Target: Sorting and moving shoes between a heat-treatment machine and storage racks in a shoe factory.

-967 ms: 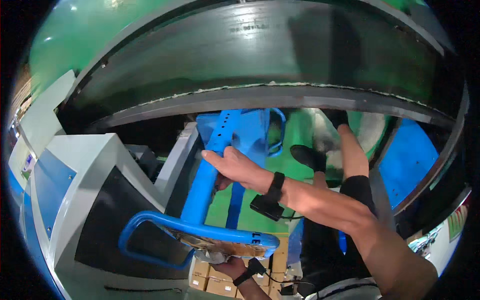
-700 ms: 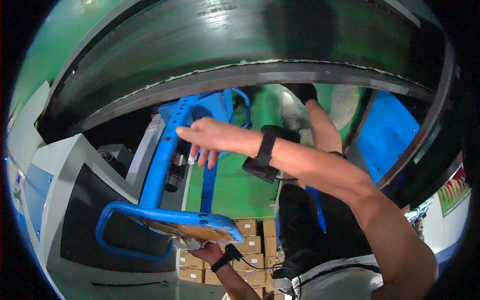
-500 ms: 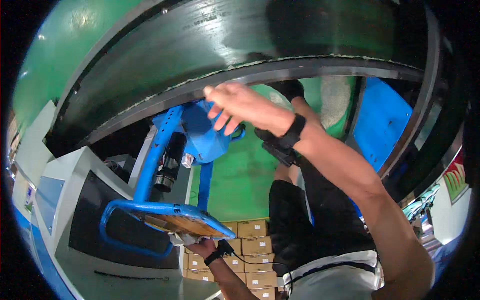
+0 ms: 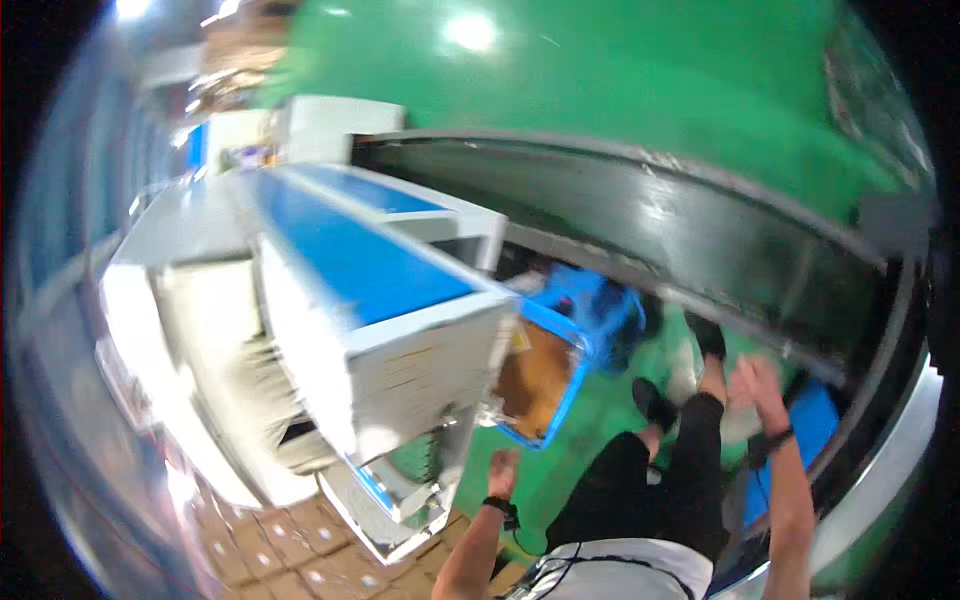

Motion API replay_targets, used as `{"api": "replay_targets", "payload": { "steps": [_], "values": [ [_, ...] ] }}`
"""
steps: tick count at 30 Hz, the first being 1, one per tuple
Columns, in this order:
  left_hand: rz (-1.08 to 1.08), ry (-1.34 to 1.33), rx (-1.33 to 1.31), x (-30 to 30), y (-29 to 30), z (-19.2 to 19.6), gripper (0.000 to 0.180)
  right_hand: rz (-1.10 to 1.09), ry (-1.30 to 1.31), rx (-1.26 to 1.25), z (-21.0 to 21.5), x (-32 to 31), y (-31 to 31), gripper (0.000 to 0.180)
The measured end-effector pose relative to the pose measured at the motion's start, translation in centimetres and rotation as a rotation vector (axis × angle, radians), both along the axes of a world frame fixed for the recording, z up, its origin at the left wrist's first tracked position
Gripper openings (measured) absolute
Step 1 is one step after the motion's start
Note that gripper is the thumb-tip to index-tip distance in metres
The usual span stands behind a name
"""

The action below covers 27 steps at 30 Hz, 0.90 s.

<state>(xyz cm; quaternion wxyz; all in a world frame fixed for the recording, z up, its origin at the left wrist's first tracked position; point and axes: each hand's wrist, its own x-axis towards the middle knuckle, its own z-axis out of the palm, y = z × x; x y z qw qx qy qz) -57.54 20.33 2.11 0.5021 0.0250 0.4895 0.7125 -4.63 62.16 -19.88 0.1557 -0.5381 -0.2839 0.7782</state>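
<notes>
My left hand (image 4: pixel 503 472) hangs just below the blue-framed stand (image 4: pixel 560 400) with the brown board (image 4: pixel 535 372). A gap shows between hand and frame. A crumpled whitish piece (image 4: pixel 490 410) sits at the board's near left edge, apart from my fingers. Out to the right, my right hand (image 4: pixel 757 390) is raised over the floor, near a blue panel (image 4: pixel 812 425). Motion smears the fingers of both hands. I make out nothing held in either. Each wrist carries a black strap.
A white machine with a blue top (image 4: pixel 340 250) fills the left. Beyond the stand runs a long dark trough-like conveyor (image 4: pixel 640 205). Brown cartons (image 4: pixel 290 540) are stacked at lower left. Green floor (image 4: pixel 590 430) lies around my feet.
My view has swung left, bringing in the white machine. My left hand has come away from the crumpled piece at the board. My right hand has moved away from the blue stand.
</notes>
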Motion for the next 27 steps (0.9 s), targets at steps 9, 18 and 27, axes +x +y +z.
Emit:
{"api": "replay_targets", "payload": {
  "steps": [9, 18, 27],
  "values": [
    [-1.012, 0.721, -0.650, 13.4, 19.1, 17.1, 0.056, 0.638, -0.071, 0.251, 17.8, -2.7, 5.3, 0.031],
    [-0.172, 1.062, -0.052, 17.2, 17.6, 41.1, 0.047, 1.323, 0.604, 0.427, 49.4, -21.7, -3.7, 0.057],
    [0.294, 1.387, -0.008, 22.8, 6.0, 43.3, 0.041, 1.798, 1.111, 1.225, 50.6, -28.3, -22.3, 0.060]
  ]
}}
